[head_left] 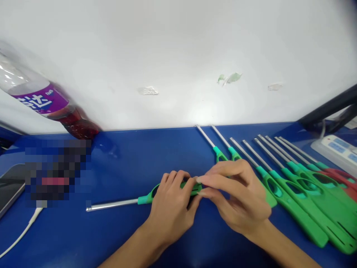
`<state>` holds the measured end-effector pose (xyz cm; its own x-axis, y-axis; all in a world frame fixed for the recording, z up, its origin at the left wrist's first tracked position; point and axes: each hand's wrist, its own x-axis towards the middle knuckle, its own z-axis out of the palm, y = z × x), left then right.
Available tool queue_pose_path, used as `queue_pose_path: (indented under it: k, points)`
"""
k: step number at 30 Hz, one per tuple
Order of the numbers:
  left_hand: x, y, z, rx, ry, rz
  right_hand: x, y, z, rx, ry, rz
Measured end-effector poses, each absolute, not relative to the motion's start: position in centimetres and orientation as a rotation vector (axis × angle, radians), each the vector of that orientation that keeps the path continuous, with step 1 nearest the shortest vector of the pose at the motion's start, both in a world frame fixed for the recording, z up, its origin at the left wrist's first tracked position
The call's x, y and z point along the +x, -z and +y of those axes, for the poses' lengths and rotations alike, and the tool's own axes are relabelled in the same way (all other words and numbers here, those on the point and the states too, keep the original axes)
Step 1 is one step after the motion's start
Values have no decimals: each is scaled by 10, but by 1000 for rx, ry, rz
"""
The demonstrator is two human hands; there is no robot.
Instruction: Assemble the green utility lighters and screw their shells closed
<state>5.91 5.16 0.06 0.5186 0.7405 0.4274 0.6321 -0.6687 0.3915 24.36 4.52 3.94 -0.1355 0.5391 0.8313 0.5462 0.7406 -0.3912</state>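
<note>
A green gas lighter [144, 200] with a long metal tube lies across the blue table, its tube pointing left. My left hand [174, 203] is closed over its handle and covers most of it. At the handle's right end, my right hand [237, 197] pinches with thumb and fingertips; what sits between them, if anything, is too small to make out. Just beyond and right of my right hand, more green lighters [295, 208] lie side by side with their tubes pointing away. Red lighters [338, 178] lie at the far right of that row.
A bottle with a purple label [47, 98] and dark red drink stands at the back left. Below it are a blurred-out object [60, 175], a white cable [28, 227] and a phone [11, 186]. A power strip [337, 149] sits at the right. A white wall [173, 48] borders the table.
</note>
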Motion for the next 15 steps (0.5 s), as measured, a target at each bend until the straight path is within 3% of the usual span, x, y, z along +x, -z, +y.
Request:
queue_pose_path:
  k: [15]
  points:
    - [58, 2, 53, 2572, -892, 1156, 241, -50, 41, -926, -126, -1757]
